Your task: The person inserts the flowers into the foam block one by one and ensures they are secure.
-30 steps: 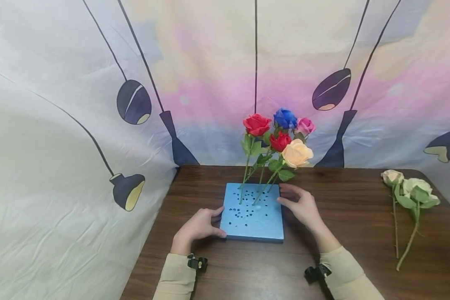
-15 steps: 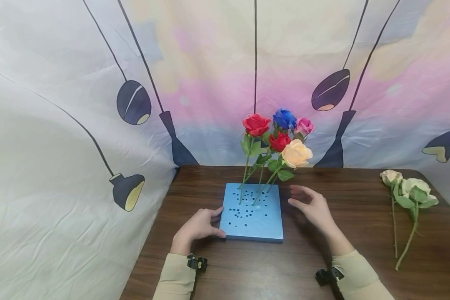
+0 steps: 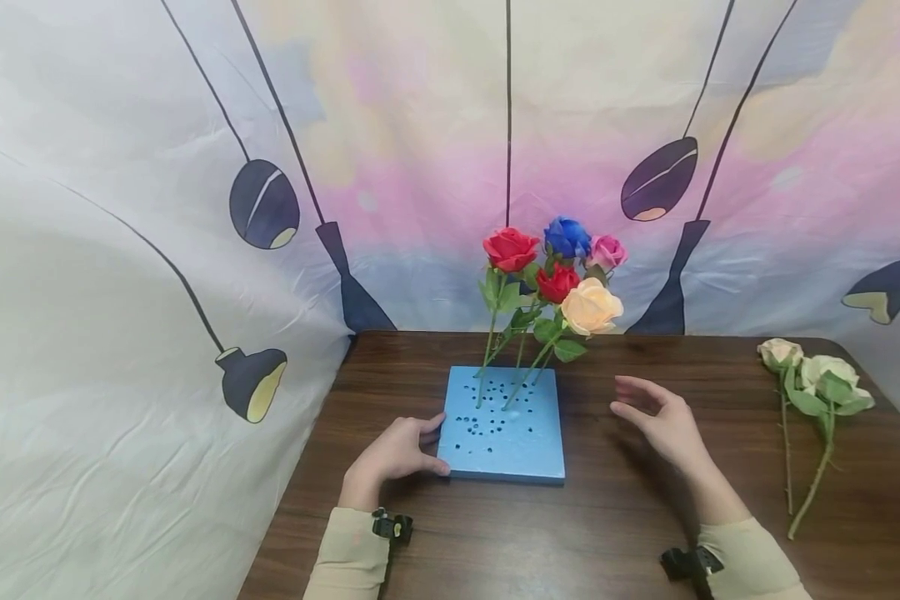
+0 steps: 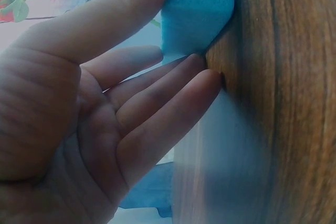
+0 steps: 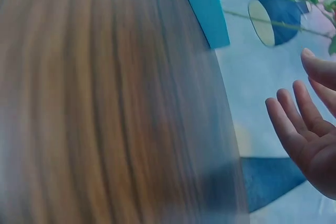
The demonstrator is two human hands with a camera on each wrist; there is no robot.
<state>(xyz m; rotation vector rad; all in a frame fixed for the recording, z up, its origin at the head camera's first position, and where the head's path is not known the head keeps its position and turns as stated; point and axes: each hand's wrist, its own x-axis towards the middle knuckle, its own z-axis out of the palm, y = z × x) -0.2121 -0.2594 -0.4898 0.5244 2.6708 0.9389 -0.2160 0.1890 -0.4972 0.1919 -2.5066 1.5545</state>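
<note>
A blue foam block (image 3: 506, 458) dotted with small holes lies on the table. Several roses stand in its back part: a red rose (image 3: 511, 249), a smaller red rose (image 3: 558, 283), a blue rose (image 3: 567, 237), a pink rose (image 3: 607, 252) and a peach rose (image 3: 592, 307). My left hand (image 3: 392, 450) touches the block's left side, thumb and fingers extended; in the left wrist view its thumb (image 4: 115, 14) overlaps the blue edge. Right of the block, my right hand (image 3: 666, 425) is held over the table with fingers loosely bent and nothing in it.
Two cream-white roses, one a larger rose (image 3: 832, 383) and one a smaller rose (image 3: 781, 355), lie on the table's right side, stems toward me. The dark wooden table (image 3: 495, 542) ends at the back against a printed cloth (image 3: 435, 125). A black camera sits on each wrist.
My right hand has left the block's right edge and moved to the right, toward the white roses. My left hand stays at the block, which keeps its place.
</note>
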